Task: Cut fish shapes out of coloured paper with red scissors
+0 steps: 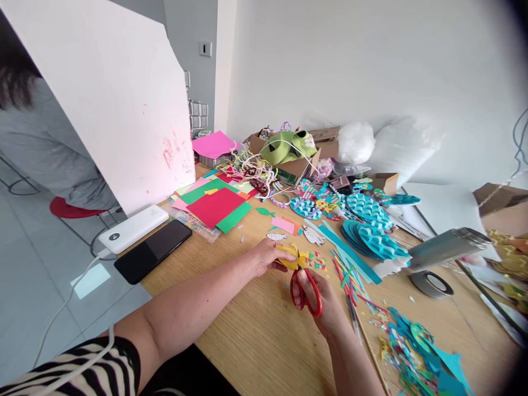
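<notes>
My left hand [267, 257] pinches a small yellow paper piece [292, 257] over the wooden table [256, 324]. My right hand [325, 305] grips red-handled scissors [305, 291], fingers through the loops, blades reaching up into the yellow piece. Just beyond lie two small white paper fish cut-outs [277, 237] and a pink paper slip [282, 225]. Coloured paper strips and scraps [348, 272] lie right of my hands.
A stack of red, green and pink paper sheets [214, 206], a black phone [153, 250] and a white power bank [132, 229] lie left. Teal paper discs [371, 228], a metal flask [445, 247], a tape roll [431, 284] and boxes sit right. A person in grey sits behind a white board [115, 93].
</notes>
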Tool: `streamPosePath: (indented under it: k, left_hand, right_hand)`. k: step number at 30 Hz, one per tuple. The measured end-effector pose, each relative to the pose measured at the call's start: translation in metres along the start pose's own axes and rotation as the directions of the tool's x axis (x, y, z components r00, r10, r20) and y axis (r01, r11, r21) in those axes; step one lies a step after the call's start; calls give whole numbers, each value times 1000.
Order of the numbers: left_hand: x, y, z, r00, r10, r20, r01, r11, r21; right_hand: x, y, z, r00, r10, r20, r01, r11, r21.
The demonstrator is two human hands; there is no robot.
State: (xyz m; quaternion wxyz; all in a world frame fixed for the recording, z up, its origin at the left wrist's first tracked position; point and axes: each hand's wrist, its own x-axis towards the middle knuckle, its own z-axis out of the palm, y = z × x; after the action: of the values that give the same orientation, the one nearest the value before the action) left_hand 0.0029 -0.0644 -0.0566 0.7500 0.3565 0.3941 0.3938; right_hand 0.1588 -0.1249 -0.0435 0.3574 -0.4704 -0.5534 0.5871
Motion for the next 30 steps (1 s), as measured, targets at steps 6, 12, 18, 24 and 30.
streamPosePath:
  k: [6, 12, 18, 24, 30]
  left_hand:
    - [1, 0, 0, 1000, -6, 5, 6, 1000, 1]
    - [0, 1, -1, 1000, -13, 17, 13, 1000, 14]
    - [1, 0, -1, 1000, -3, -5, 3, 1000, -5]
    - [2, 0, -1, 1000, -5, -1, 5, 1000, -12]
    - [2, 1, -1, 1000, -11, -3, 11, 1000, -14]
  right_hand:
    - [1, 2, -1, 1000, -2, 0, 2, 1000, -7]
    - [1, 3, -1, 1000, 1, -10, -1, 1000, -10]
    - [1, 4, -1, 1000, -5, -14, 5, 1000, -6]
    - [1, 6, -2, 1000, -1, -2, 1, 1000, 1]
    - [3, 7, -2, 1000, 6, -7, -6, 1000, 3]
